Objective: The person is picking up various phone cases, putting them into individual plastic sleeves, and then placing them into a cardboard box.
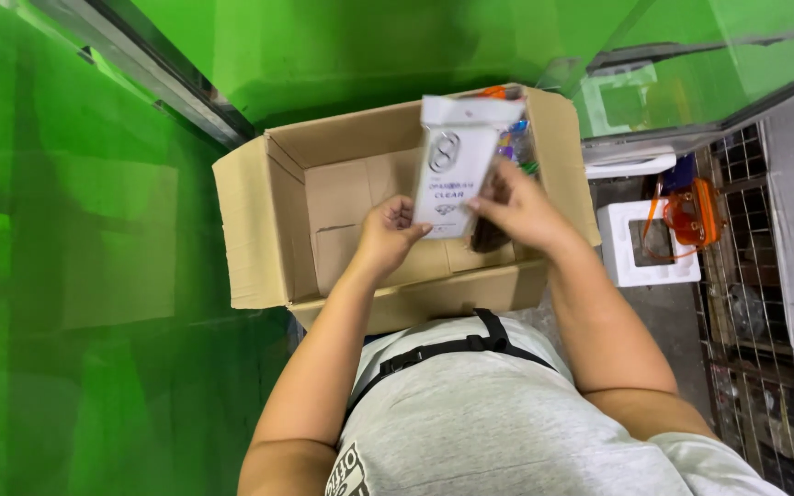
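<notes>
Hands were seen raised over an open cardboard box point(268, 220), both forearms reaching forward from the body of a person in a grey shirt point(498, 422) crossed by a black strap point(443, 349). The left hand point(386, 237) was curled, its fingers closed against the lower left edge of a flat white packet point(457, 165), thumb side turned up. The right hand point(518, 207) was laid against the packet's lower right edge, fingers closed on it, and a dark object point(489, 234) was pinned beneath the palm; what it was could not be told. The packet was held upright between the two grips, its top tilted away from the wearer, above the box's interior and just in front of the far wall. Colourful small items point(515, 138) were glimpsed in the box's far right corner, behind the packet. The box was set on a green surface point(121, 276). A white container point(645, 243) and an orange object point(691, 211) were seen to the right, beside a wire rack point(755, 303).
</notes>
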